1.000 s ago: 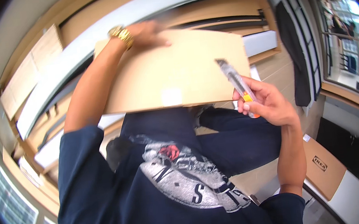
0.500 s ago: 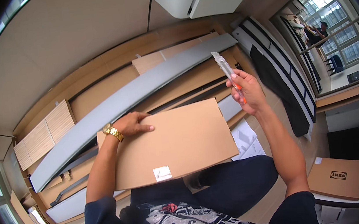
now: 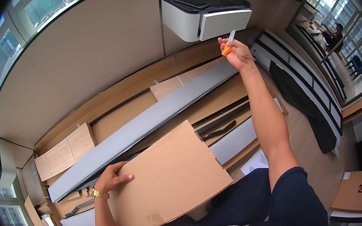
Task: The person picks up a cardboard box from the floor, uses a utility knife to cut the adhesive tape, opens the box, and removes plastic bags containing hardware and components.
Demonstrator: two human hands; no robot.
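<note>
A flat brown cardboard box (image 3: pixel 171 181) tilts over my lap, its near edge low against my legs. My left hand (image 3: pixel 111 178), with a gold watch on the wrist, grips its left edge, thumb on top. Out at the far right, my right hand (image 3: pixel 237 54) is raised with a utility knife (image 3: pixel 227 49) in it. The knife's orange end faces me and its clear body points away, partly hidden by the fingers.
Beyond the box, a long open carton (image 3: pixel 120 86) holds a grey padded panel (image 3: pixel 147 128), bundled wooden slats (image 3: pixel 66 148) and black metal bars. A white wall cabinet (image 3: pixel 224 24) hangs above. Paper sheets (image 3: pixel 254 162) lie by my right leg. Another cardboard box (image 3: pixel 355 191) is at lower right.
My right hand has moved up and away with the knife, turning it. The box has swung round and shifted down, its left edge still in my left hand. The view has tilted up.
</note>
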